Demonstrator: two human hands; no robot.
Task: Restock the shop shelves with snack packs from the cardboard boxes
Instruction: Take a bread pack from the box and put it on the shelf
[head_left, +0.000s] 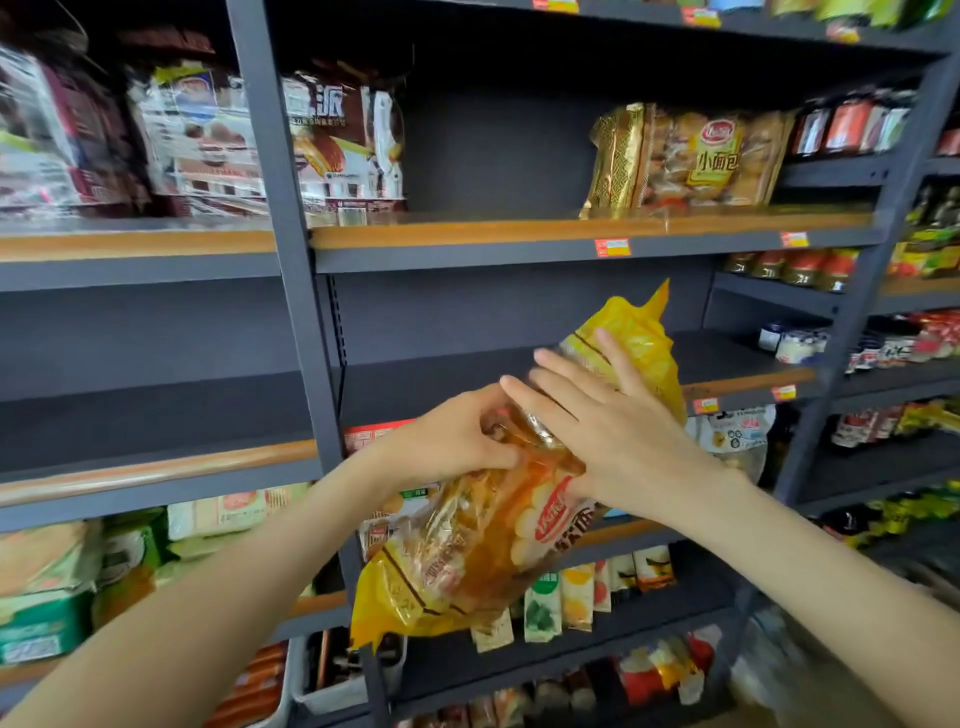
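Up front, yellow snack pack (483, 525) between pinching left hand (457, 441) and flat, straight-fingered right hand (618, 426).

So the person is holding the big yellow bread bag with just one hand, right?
Not quite. The head view shows both hands on the yellow bread bag: the left hand grips its middle with curled fingers, and the right hand lies flat on it with straight fingers.

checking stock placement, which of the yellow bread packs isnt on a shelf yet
The yellow bread pack held tilted in front of the shelves by the left hand and right hand; the similar pack stands on the upper shelf.
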